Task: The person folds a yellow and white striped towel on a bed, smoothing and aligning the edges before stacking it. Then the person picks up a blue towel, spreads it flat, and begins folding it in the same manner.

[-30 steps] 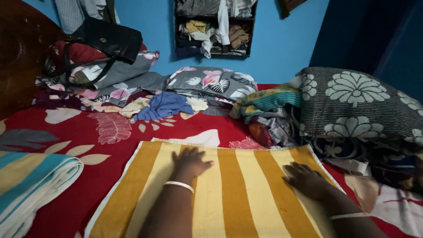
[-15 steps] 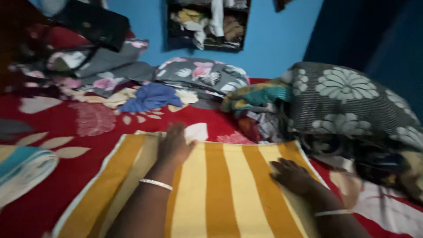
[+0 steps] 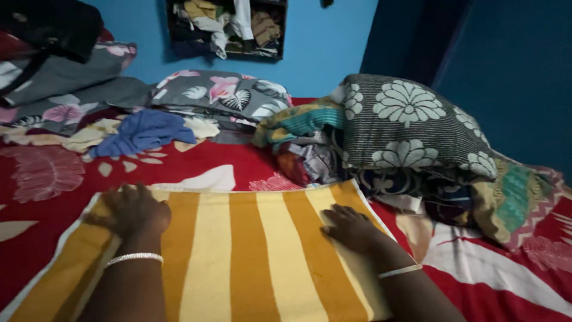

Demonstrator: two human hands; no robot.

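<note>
Observed from the head view. The yellow and orange striped towel lies spread on the bed, across the near edge of the red flowered sheet. Its far edge runs straight and its white border shows along the left side.

Step in hand, as I judge it: pressing the towel flat against the bed. Both hands sit near its far edge, well apart from each other.

Grip, left: the left hand lies palm down at the towel's far left corner, fingers spread and slightly curled. It is open and grasps nothing. A thin bangle sits on the wrist.

Grip, right: the right hand lies palm down near the far right corner, fingers loosely bent on the cloth. It too is open and encloses nothing that I can see. I cannot tell whether the fingertips pinch the edge.

Surroundings: a grey flowered pillow rests on a heap of mixed cloth at the right side of the bed, just beside the towel's right corner. A blue cloth lies crumpled toward the far left, with folded flowered fabric behind it.

Assessment: any fold would call for a pinch on a corner or edge by each hand, since flat palms can only slide or press. The right corner leaves little room against the heap.
</note>
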